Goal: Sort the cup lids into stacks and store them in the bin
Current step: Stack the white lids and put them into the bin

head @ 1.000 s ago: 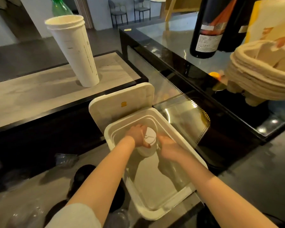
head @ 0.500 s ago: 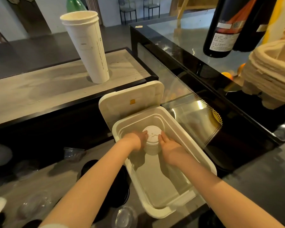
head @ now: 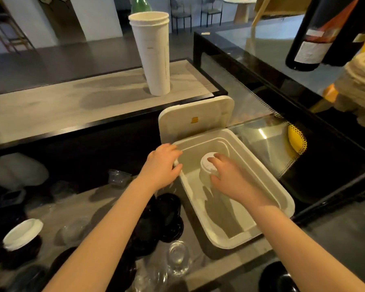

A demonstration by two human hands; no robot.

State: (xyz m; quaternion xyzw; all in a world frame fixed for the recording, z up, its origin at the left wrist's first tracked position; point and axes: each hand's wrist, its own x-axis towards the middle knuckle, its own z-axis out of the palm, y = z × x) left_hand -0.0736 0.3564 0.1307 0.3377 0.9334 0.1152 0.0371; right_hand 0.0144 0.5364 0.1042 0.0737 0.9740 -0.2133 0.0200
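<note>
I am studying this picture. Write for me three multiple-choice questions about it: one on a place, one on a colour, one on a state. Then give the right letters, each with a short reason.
1. Where is the stack of white lids?
A) inside the bin
B) on a chair
C) on the floor

2. What colour is the bin?
A) black
B) white
C) green

3. In what state is the bin's cover?
A) shut over the bin
B) open, standing up at the bin's far end
C) taken off and held in a hand

Answers:
1. A, the stack stands on the bin's floor near its far end, and the right hand holds it there.
2. B, its rim and walls are white.
3. B, the cover stands upright and the inside of the bin is in full view.
</note>
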